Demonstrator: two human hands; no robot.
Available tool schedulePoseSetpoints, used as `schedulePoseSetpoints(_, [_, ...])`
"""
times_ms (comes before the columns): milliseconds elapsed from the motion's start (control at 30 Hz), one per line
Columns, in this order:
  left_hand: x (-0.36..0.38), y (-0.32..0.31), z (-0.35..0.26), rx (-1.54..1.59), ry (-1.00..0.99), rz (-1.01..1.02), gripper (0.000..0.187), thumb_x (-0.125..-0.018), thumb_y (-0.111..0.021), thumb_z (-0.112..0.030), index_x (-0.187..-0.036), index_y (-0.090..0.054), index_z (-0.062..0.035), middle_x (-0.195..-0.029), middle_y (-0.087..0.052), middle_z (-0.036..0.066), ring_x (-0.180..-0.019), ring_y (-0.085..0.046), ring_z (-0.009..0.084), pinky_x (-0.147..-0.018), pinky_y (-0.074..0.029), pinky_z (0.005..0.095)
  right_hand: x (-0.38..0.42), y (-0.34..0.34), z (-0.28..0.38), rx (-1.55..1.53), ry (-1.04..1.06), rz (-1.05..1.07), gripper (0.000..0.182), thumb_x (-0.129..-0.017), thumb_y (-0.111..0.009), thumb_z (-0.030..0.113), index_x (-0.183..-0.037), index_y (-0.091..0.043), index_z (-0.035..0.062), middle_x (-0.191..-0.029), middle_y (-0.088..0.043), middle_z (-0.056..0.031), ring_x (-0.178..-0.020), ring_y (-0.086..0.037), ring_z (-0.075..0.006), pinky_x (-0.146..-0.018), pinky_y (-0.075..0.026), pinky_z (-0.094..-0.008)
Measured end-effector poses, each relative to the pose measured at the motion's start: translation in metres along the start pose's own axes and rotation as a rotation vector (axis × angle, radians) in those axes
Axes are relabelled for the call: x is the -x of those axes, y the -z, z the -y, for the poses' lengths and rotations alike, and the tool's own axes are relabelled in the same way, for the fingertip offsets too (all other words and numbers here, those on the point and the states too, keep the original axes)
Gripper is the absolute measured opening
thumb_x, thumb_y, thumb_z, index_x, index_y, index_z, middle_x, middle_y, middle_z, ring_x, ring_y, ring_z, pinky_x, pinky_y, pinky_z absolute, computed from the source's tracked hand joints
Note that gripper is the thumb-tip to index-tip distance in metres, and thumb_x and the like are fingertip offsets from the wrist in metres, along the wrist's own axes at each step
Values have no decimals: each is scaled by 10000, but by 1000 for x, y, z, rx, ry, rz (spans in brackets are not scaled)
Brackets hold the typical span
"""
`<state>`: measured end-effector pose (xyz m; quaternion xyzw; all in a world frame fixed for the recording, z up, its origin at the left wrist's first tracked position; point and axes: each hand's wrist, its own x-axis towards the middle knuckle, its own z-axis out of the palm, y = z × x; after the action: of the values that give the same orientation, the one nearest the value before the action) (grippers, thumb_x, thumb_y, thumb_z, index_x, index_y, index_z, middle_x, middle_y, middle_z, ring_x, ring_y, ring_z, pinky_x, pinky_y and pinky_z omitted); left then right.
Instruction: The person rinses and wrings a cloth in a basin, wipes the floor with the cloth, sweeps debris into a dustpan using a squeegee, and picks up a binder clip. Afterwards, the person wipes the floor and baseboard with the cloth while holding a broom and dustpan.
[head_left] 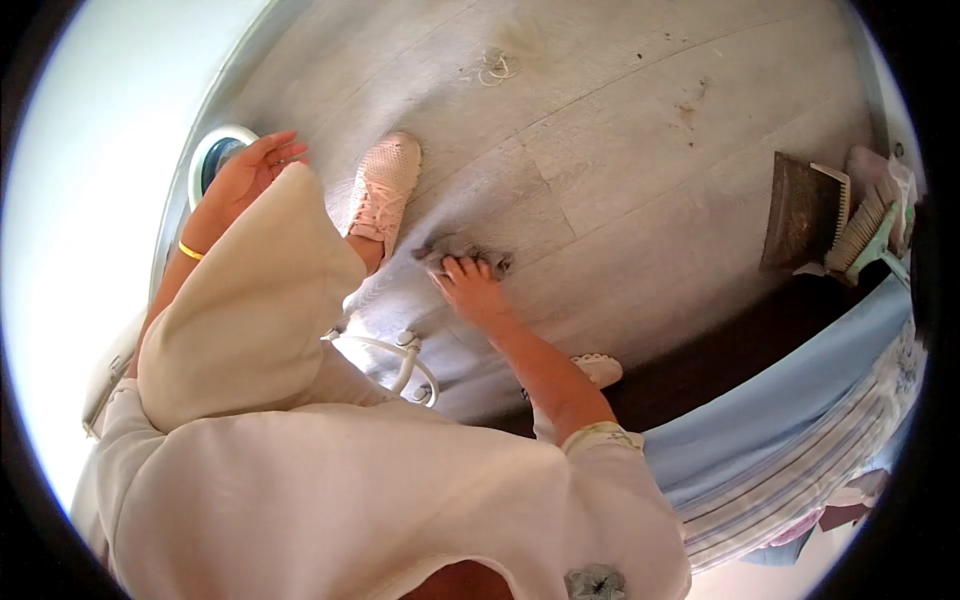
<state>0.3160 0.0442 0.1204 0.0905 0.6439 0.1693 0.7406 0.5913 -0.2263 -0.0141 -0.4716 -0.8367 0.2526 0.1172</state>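
Observation:
My right hand (472, 290) reaches down to the grey wood-look floor, its fingertips on a clump of grey dust and hair (462, 250). The fingers are curled over the near edge of the clump. Beside my knee, my left hand (258, 165) is held with its fingers spread a little and nothing in it. A yellow band is round the left wrist. Just behind that hand is a round white-rimmed object (207, 152) by the wall.
A dustpan (800, 212) and a brush (862, 232) are at the right. Light strands (495, 68) and crumbs (686, 112) dot the floor. My pink shoe (385, 180) stands between my hands. White curved legs (408, 362) are below; blue bedding (770, 390) hangs lower right.

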Motion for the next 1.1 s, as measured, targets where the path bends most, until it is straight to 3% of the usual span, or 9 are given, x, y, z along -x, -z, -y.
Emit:
schedulePoseSetpoints(100, [0, 12, 2, 44, 5, 34, 286, -931, -474, -233, -1148, -534, -57, -1093, -583, 81, -949, -578, 197, -811, -497, 346, -21, -7, -25, 83, 82, 82, 254, -835, -507, 261, -1039, -603, 145, -1100, -553, -102, -1001, -519, -270, -789, -430, -445])
schedulePoseSetpoints(133, [-2, 16, 5, 71, 7, 48, 283, -931, -473, -231, -1147, -535, -58, -1094, -582, 81, -946, -580, 198, -810, -498, 346, -36, -15, -36, -92, -338, 315, 298, -843, -497, 296, -1095, -576, 158, -1130, -532, -84, -1026, -491, -283, -823, -391, -476])
schedulePoseSetpoints(233, [-7, 29, 14, -20, -34, -37, 286, -935, -465, -226, -1157, -522, -55, -1098, -581, 84, -951, -581, 201, -812, -497, 345, -84, 32, -119, 497, -192, -48, 374, -852, -484, 319, -1196, -518, 176, -1157, -516, -107, -993, -489, -321, -800, -380, -501])
schedulePoseSetpoints(400, [-17, 39, 12, 0, -50, 23, 299, -941, -453, -224, -1179, -496, -49, -1099, -579, 87, -964, -577, 202, -825, -492, 341, -148, 139, -239, 374, -819, -196, 403, -917, -431, 255, -1316, -446, 204, -1241, -439, -188, -1080, -436, -355, -871, -364, -475])
schedulePoseSetpoints(500, [-10, 24, 9, 45, 22, 28, 301, -943, -447, -221, -1184, -490, -47, -1100, -577, 89, -966, -574, 201, -828, -489, 339, -126, 135, -253, 382, -637, -731, 328, -912, -469, 250, -1216, -530, 142, -967, -478, -143, -921, -467, -290, -754, -399, -414])
schedulePoseSetpoints(633, [-8, 16, 10, 27, 44, 24, 312, -945, -436, -216, -1204, -478, -46, -1100, -577, 88, -971, -570, 198, -830, -487, 334, -79, 116, -101, -812, -1101, -268, 416, -889, -533, 353, -852, -561, -61, -620, -531, -141, -595, -532, -276, -584, -437, -400])
schedulePoseSetpoints(767, [-18, 22, 15, 14, 19, 92, 352, -942, -440, -214, -1242, -451, -31, -1154, -547, 96, -1000, -558, 195, -846, -477, 321, -6, 26, 5, 29, -136, 106, 299, -821, -588, 343, -1024, -610, 125, -1196, -517, -95, -1101, -476, -247, -881, -387, -482])
schedulePoseSetpoints(867, [-16, 29, 18, -18, -24, 103, 393, -934, -458, -204, -1276, -420, -15, -1206, -514, 115, -1038, -544, 202, -863, -467, 314, 0, -4, 4, -39, -69, 175, 381, -816, -567, 340, -1175, -566, 213, -1415, -317, -25, -1318, -237, -265, -1007, -237, -566])
schedulePoseSetpoints(1100, [-30, 56, 32, -395, -245, 130, 466, -907, -506, -281, -1302, -409, -54, -1211, -524, 147, -1108, -522, 272, -883, -475, 387, -119, 19, -71, 199, 48, 176, 378, -874, -476, 262, -1247, -506, 206, -1415, -327, -54, -1330, -243, -295, -1026, -203, -592])
